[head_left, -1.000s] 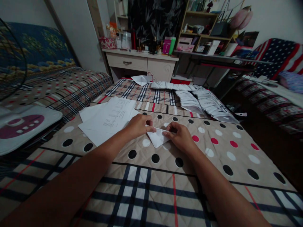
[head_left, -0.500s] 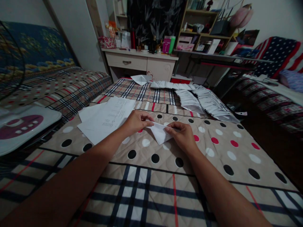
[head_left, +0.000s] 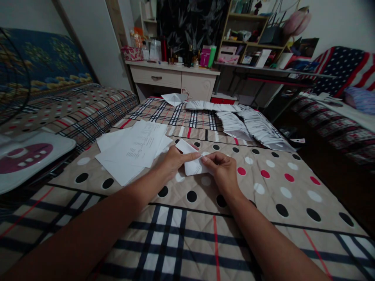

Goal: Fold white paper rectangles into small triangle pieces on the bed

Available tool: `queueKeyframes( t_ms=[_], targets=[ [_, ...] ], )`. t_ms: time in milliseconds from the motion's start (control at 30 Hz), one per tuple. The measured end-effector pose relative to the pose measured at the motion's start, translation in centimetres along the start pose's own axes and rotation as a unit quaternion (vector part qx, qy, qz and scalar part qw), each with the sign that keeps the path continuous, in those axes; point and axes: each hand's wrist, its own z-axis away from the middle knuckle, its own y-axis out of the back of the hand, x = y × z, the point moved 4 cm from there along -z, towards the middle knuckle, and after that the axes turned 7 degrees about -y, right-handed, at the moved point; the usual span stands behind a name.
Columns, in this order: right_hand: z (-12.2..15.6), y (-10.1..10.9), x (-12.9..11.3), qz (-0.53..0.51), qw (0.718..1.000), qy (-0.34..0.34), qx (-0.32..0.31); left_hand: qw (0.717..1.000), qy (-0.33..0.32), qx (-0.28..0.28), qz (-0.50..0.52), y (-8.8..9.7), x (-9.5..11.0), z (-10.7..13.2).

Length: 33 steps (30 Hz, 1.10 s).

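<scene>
Between my two hands is a small folded sheet of paper (head_left: 194, 167), white, held just above the patterned bedspread. My left hand (head_left: 178, 159) is closed on its left side, with the thumb reaching across to the middle. At the middle and right of the fold, my right hand (head_left: 219, 164) pinches the paper between thumb and fingers. One flap sticks up at the upper left, past my left fingers. Just left of my hands lie loose printed sheets (head_left: 137, 146), overlapping one another. Part of my left fingers is hidden behind the paper.
Rows of folded papers (head_left: 260, 127) stand packed at the bed's far right, and a loose folded piece (head_left: 174, 98) lies near the far edge. A white dresser (head_left: 158, 76) stands beyond. At left is a white plastic object (head_left: 58, 156) with a purple panel.
My left hand has shifted in toward my right, its thumb now at the middle of the paper. The paper has turned and a flap now rises at the upper left.
</scene>
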Motion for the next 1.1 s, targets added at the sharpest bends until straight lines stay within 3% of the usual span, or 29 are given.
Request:
queueKeyframes(
  t_ms=[167, 533, 667, 767, 933, 1100],
  targets=[
    [0.0, -0.5, 0.3, -0.017, 0.999, -0.007, -0.036, 0.999, -0.01, 0.035, 0.011, -0.4, -0.1, 0.5],
    [0.0, -1.1, 0.3, -0.015, 0.995, -0.016, -0.094, 0.987, -0.012, 0.156, -0.032, 2.3, 0.5, -1.0],
    [0.1, -1.4, 0.6, -0.005, 0.988, -0.052, -0.144, 0.984, -0.036, 0.163, -0.061, 3.0, 0.7, -1.3],
    [0.1, -1.5, 0.8, 0.004, 0.987, -0.07, -0.142, 0.984, -0.055, 0.161, -0.05, 3.3, 0.7, -1.6],
    [0.3, -1.6, 0.8, -0.013, 0.989, -0.053, -0.141, 0.978, -0.108, 0.172, -0.04, 3.8, 1.1, -2.0],
    [0.3, -1.5, 0.8, -0.021, 0.987, -0.039, -0.156, 0.965, -0.137, 0.22, -0.028, 4.6, 1.4, -2.1]
  ],
)
